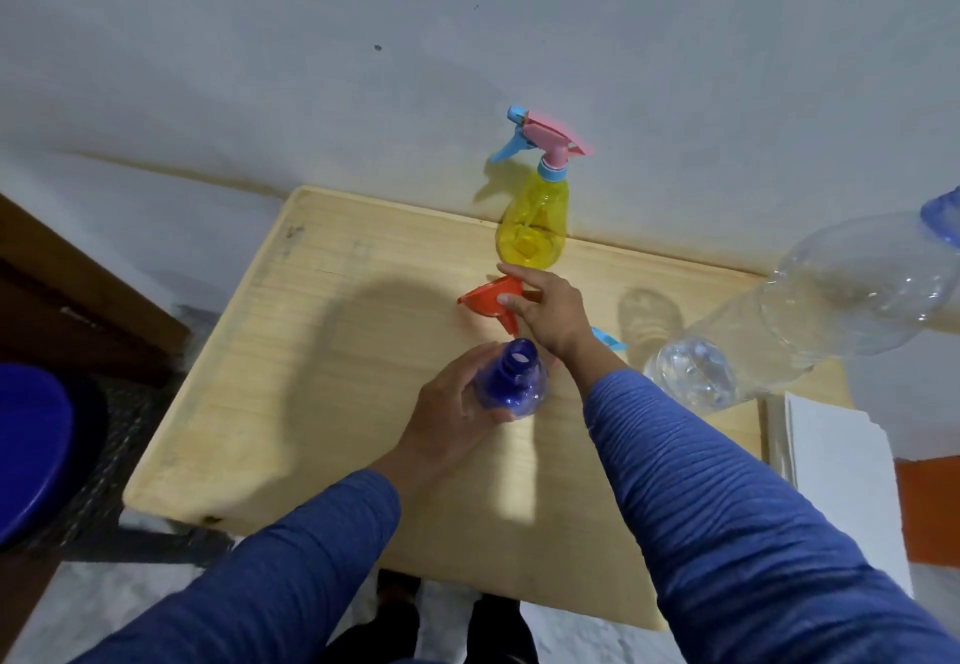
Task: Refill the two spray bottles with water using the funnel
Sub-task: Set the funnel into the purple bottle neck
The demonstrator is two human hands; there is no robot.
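Note:
A blue spray bottle (514, 383) with its neck uncapped stands near the middle of the wooden table (291, 351); my left hand (452, 414) wraps around its body. Just beyond it lies an orange funnel (488, 300), and my right hand (545, 315) has its fingers on the funnel's rim. A yellow spray bottle (532, 227) with a pink and light blue trigger head stands at the table's far edge by the wall. A large clear water bottle (810, 310) with a blue cap rises at the right. A light blue piece (608, 338), partly hidden, lies behind my right wrist.
A white wall runs close behind the table. White sheets (841, 476) are stacked at the table's right end. A blue round seat (26, 450) and dark wooden furniture (62, 300) stand to the left. My feet show below the table's near edge.

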